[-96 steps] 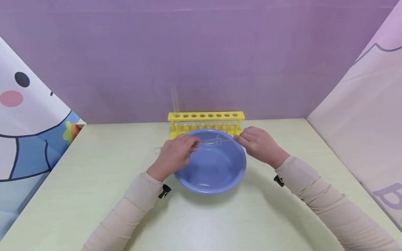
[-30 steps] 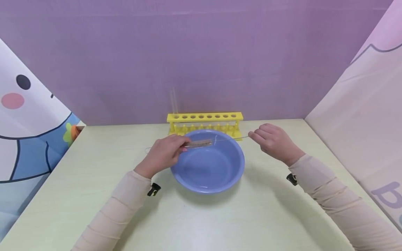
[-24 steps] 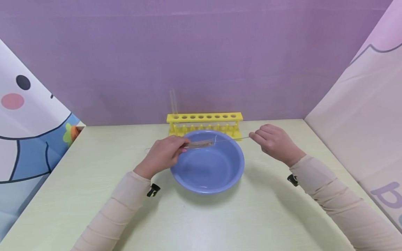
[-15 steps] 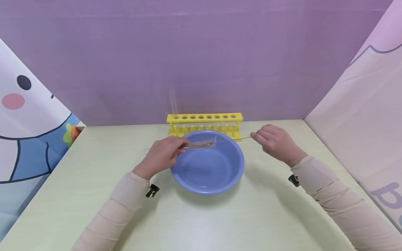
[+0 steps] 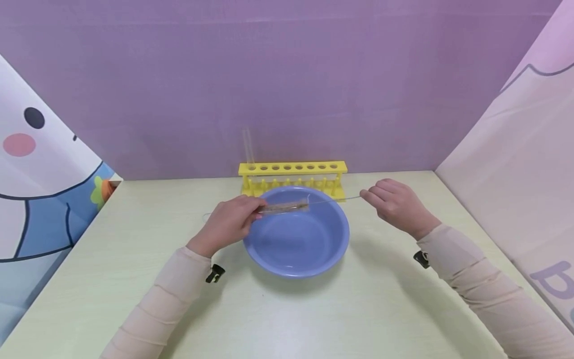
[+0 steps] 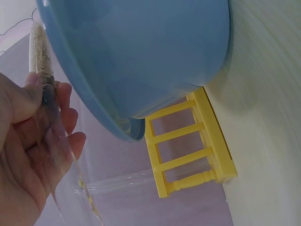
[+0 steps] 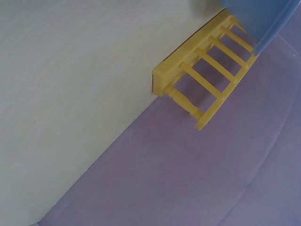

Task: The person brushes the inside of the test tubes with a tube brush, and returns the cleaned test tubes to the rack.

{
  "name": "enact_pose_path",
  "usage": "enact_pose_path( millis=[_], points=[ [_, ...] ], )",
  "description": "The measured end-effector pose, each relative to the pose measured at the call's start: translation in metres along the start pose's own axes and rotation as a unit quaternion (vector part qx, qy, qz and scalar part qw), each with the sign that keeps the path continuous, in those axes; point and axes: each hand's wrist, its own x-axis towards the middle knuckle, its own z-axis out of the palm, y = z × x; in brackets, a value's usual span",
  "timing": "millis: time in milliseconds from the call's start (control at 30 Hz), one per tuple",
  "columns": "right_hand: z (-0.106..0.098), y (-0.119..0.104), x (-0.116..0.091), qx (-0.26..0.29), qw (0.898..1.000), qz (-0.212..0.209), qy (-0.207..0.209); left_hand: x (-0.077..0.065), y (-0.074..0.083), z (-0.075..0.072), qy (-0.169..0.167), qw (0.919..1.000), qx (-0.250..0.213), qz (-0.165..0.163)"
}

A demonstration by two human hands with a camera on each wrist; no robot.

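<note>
In the head view my left hand grips a clear glass test tube, held nearly level above the blue basin. Pale brown bristles of a test tube brush show inside it, near its right end. From there the brush's thin wire runs right to my right hand, whose curled fingers pinch it beyond the basin's rim. The left wrist view shows the left hand with thumb and fingers around the tube and the bristles beyond the thumb. My right hand is out of sight in the right wrist view.
Behind the basin stands a yellow test tube rack, partly hidden by the basin. Another clear test tube is upright in its leftmost hole. A purple cloth hangs at the back edge of the pale table.
My right hand has drawn rightward, away from the tube, and the left hand has shifted left. Bristles now show between the left hand and the tube's right end, where the tube looked clear before.
</note>
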Motion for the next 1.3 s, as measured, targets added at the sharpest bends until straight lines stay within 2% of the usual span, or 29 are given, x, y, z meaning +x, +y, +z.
enact_pose_path(
  millis=[400,733,1300],
  points=[
    [0.001,0.001,-0.005,0.008,1.0,0.005,0.028,-0.004,-0.002,-0.001,0.001,1.0,-0.007,-0.003],
    [0.0,0.002,-0.009,0.01,1.0,0.012,0.009,-0.007,-0.006,-0.002,0.009,0.9999,-0.01,0.003],
    [0.003,0.007,-0.019,0.011,0.999,0.013,0.036,-0.011,-0.011,0.001,0.019,0.9998,-0.005,0.005]
  ],
)
